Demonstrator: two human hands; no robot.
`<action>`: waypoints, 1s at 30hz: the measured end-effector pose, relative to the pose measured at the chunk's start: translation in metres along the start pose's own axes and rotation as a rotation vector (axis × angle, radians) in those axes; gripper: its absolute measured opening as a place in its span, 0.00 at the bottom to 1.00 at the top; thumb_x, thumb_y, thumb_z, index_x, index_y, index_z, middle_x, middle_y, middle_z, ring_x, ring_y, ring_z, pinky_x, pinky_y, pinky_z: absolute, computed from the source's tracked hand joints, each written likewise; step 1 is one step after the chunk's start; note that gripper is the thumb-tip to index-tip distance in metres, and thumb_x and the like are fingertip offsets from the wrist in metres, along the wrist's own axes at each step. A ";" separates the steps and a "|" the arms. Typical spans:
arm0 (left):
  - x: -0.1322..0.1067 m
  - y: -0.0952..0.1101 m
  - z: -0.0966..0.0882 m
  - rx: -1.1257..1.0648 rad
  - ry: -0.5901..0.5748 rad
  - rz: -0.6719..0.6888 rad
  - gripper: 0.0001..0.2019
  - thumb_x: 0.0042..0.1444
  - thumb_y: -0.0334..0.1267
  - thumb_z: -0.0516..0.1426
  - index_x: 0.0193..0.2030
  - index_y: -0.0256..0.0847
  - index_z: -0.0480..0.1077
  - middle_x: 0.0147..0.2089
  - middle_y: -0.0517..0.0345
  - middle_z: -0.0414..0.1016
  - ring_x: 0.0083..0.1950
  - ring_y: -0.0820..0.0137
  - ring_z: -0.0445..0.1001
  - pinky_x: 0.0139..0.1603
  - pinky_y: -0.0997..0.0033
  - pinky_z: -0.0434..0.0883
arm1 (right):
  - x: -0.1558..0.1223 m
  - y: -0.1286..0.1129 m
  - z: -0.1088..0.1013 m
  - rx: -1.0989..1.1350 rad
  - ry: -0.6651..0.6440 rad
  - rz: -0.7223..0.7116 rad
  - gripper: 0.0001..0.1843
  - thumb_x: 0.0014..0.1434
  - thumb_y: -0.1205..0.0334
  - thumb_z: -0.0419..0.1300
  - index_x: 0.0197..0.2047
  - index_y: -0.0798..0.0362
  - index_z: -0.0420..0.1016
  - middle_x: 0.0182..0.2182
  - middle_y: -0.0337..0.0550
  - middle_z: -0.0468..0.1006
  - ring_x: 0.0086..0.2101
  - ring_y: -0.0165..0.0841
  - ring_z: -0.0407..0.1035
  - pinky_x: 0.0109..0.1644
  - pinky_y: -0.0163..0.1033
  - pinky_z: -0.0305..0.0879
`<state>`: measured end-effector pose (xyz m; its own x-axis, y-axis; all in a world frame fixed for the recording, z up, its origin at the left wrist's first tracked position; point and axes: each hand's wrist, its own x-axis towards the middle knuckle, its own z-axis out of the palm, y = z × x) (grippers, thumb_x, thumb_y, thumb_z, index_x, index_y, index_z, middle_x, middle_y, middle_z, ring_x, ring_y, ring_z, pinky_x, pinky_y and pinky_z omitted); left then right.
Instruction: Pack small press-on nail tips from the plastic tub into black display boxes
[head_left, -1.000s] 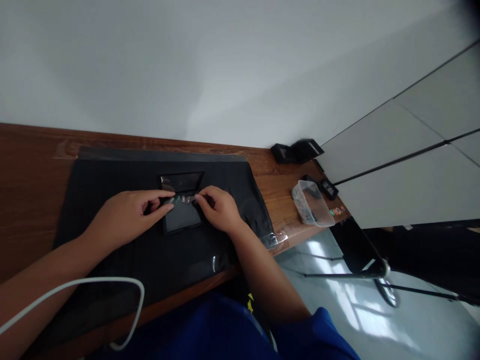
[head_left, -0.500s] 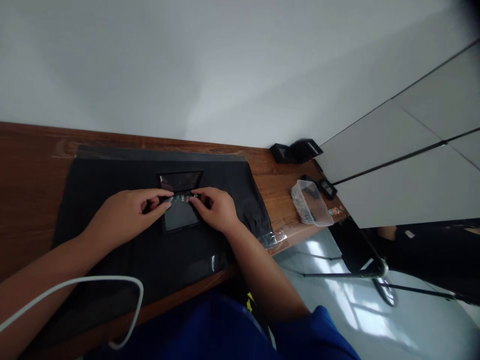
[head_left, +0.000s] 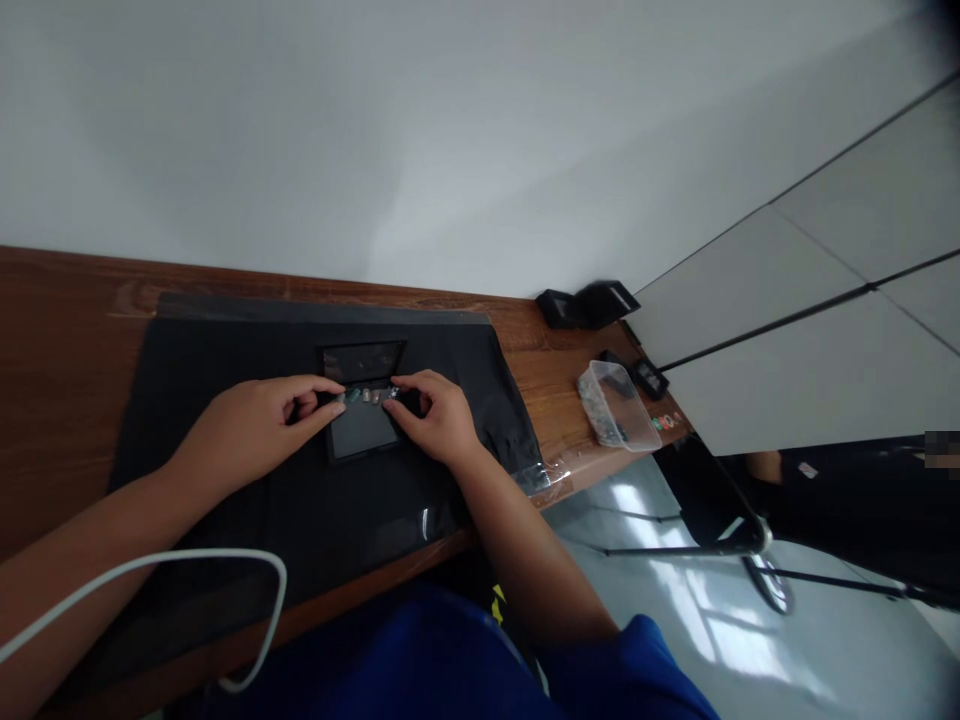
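The left hand (head_left: 255, 425) pinches one end of a row of small shiny stones (head_left: 366, 396) between its thumb and finger, and the right hand (head_left: 437, 415) pinches the other end. The stones are over an open black box (head_left: 364, 436), but I can't tell if they touch it. The box sits on a black mat (head_left: 225, 360) on the brown wooden counter (head_left: 536, 345).
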<state>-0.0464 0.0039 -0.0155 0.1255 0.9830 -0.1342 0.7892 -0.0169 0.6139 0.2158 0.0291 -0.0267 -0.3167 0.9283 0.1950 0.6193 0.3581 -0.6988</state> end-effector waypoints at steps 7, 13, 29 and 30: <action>0.000 0.001 0.000 -0.018 0.005 -0.001 0.30 0.60 0.67 0.54 0.53 0.50 0.85 0.30 0.60 0.76 0.30 0.64 0.72 0.33 0.65 0.63 | -0.004 -0.004 -0.001 -0.073 -0.012 -0.047 0.18 0.70 0.56 0.69 0.61 0.46 0.88 0.51 0.43 0.84 0.38 0.29 0.76 0.44 0.35 0.73; 0.000 0.004 -0.002 -0.016 0.008 -0.001 0.29 0.60 0.67 0.55 0.52 0.50 0.85 0.30 0.61 0.76 0.30 0.65 0.71 0.34 0.66 0.64 | -0.004 -0.004 -0.002 -0.043 -0.044 -0.041 0.19 0.72 0.55 0.69 0.64 0.43 0.86 0.48 0.40 0.84 0.35 0.27 0.74 0.43 0.33 0.72; 0.001 0.001 -0.001 -0.008 -0.005 0.001 0.29 0.62 0.66 0.56 0.58 0.55 0.86 0.35 0.59 0.84 0.33 0.61 0.76 0.36 0.64 0.67 | -0.009 -0.007 -0.019 0.094 0.016 -0.090 0.14 0.71 0.56 0.70 0.57 0.48 0.89 0.45 0.44 0.84 0.32 0.28 0.71 0.39 0.36 0.74; 0.001 0.001 -0.001 -0.006 -0.008 -0.002 0.29 0.62 0.66 0.56 0.58 0.54 0.86 0.36 0.60 0.84 0.34 0.61 0.76 0.37 0.64 0.68 | -0.013 -0.008 -0.033 0.083 0.058 -0.118 0.13 0.71 0.56 0.69 0.55 0.48 0.90 0.43 0.44 0.84 0.32 0.28 0.71 0.37 0.36 0.73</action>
<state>-0.0464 0.0052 -0.0143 0.1287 0.9815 -0.1416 0.7858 -0.0138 0.6183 0.2389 0.0170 -0.0005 -0.3402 0.8852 0.3172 0.5181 0.4580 -0.7224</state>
